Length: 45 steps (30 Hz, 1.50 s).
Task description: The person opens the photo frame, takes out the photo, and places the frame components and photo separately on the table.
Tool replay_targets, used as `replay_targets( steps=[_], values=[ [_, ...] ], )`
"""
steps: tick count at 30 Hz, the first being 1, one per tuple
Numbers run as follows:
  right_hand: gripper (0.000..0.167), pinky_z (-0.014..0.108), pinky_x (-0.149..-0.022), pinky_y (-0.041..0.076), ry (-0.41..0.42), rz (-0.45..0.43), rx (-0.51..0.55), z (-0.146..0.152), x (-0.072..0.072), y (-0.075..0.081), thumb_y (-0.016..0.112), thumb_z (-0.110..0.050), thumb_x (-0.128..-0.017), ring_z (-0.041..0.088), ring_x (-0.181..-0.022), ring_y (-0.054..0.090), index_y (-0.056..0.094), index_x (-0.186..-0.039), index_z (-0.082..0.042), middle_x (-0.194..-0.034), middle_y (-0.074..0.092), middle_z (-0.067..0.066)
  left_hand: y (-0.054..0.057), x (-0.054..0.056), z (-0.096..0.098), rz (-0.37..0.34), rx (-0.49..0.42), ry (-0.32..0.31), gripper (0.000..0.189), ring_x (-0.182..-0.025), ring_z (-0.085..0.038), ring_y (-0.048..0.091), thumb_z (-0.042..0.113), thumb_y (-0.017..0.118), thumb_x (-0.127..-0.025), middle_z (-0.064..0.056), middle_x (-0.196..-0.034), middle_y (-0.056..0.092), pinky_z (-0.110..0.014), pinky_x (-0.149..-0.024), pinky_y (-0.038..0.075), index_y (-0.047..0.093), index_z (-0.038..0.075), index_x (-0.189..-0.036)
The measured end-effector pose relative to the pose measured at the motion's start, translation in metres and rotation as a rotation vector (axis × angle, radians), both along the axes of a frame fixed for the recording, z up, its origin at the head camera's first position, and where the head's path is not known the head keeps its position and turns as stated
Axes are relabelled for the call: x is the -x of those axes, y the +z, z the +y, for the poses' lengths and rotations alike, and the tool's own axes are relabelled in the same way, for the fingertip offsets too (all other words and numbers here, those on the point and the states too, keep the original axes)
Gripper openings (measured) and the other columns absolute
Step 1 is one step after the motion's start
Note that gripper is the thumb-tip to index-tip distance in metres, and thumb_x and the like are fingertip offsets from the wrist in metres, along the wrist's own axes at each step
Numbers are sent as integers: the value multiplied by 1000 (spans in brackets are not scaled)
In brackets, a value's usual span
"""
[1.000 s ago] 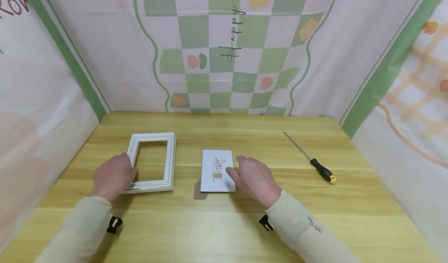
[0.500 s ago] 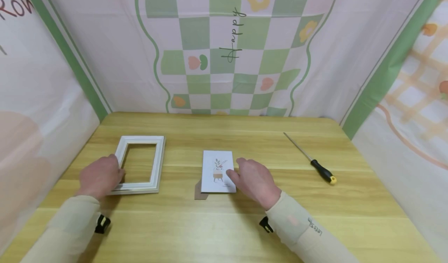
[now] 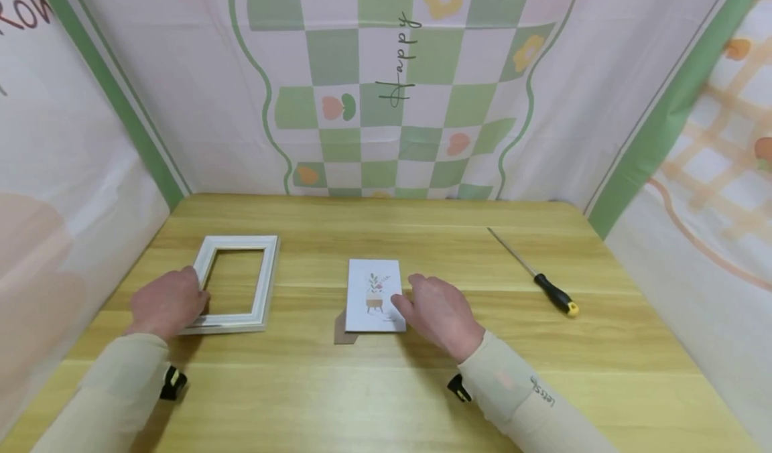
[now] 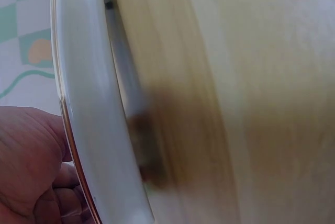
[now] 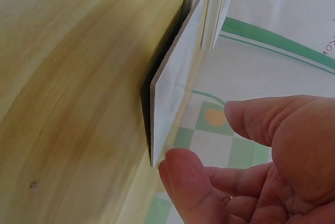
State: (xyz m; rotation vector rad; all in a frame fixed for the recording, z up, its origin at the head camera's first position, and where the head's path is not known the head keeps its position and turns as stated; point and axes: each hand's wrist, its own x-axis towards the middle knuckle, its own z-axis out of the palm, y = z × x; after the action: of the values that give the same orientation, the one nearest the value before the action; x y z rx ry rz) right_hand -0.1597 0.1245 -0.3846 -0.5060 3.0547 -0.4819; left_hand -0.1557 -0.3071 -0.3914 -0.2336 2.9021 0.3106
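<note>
My left hand (image 3: 165,303) grips the left side of a white picture frame (image 3: 259,282), which lies at the left of the table with its opening bare. In the left wrist view the frame's white border (image 4: 93,93) fills the near part, fingers beside its outer edge. Right of it lies a white backing board (image 3: 357,279) with a potted-plant picture, a brown flap (image 3: 342,331) showing from under its lower left. By the board's right edge my right hand (image 3: 440,312) is held loosely, thumb apart from the fingers. The right wrist view shows the thumb (image 5: 251,122) clear of the board.
A screwdriver (image 3: 553,295) with a black and yellow handle lies on the right of the wooden table (image 3: 386,399). Patterned cloth (image 3: 386,141) hangs along the back and both sides.
My left hand has moved the picture frame to the left, away from the backing board, most of it in the earlier half second. The right hand has stayed by the board.
</note>
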Motion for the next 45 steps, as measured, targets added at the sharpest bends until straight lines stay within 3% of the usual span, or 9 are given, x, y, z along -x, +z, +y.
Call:
replay_targets(
  steps=[4,9,17,26,37,40,45],
  values=[
    [41,38,-69,56,-4,-15,-9,0,1,-1,66,-32,-101,17,-64,54,70,-114,6,-70,61,8,-1,1,-3,0,2,-1,29,-72,-34,61,26,59,-100,-18,-80,61,-50,-55,49,53,-2,-101],
    [30,31,-56,40,-4,-46,-3,1,2,-2,66,-31,-100,17,-58,46,64,-89,-4,-63,48,2,-4,2,-5,-10,4,5,31,-75,-35,62,28,60,-100,-21,-85,62,-51,-55,49,54,-2,-103],
    [31,30,-55,38,-23,-84,-15,1,3,-3,66,-32,-100,18,-58,46,63,-90,-4,-63,48,2,-5,0,-6,-16,-4,9,33,-76,-35,62,32,61,-101,-22,-86,62,-50,-54,48,53,0,-102],
    [34,29,-52,35,-54,-133,-41,2,5,-5,66,-34,-101,16,-56,45,56,-80,-9,-62,47,1,-6,-1,-6,-16,-15,21,32,-73,-33,60,33,61,-102,-19,-83,60,-48,-55,46,51,2,-102],
    [35,29,-52,34,-39,-141,-34,2,6,-8,65,-33,-101,16,-56,45,55,-76,-10,-62,48,1,-4,-3,-4,-14,-5,29,35,-71,-32,58,37,59,-103,-16,-80,58,-47,-54,46,51,3,-100],
    [36,29,-52,34,-39,-146,-34,1,6,-8,65,-33,-101,16,-56,45,55,-75,-10,-62,48,1,-3,-3,-2,-5,-6,36,38,-72,-35,60,38,60,-102,-19,-82,59,-48,-54,47,52,1,-102],
    [37,29,-53,35,-45,-159,-33,1,7,-8,65,-35,-101,16,-56,46,55,-74,-11,-62,48,1,5,-5,9,56,23,21,47,-84,-52,63,39,64,-100,-32,-99,61,-56,-55,49,53,-5,-114]
  ],
)
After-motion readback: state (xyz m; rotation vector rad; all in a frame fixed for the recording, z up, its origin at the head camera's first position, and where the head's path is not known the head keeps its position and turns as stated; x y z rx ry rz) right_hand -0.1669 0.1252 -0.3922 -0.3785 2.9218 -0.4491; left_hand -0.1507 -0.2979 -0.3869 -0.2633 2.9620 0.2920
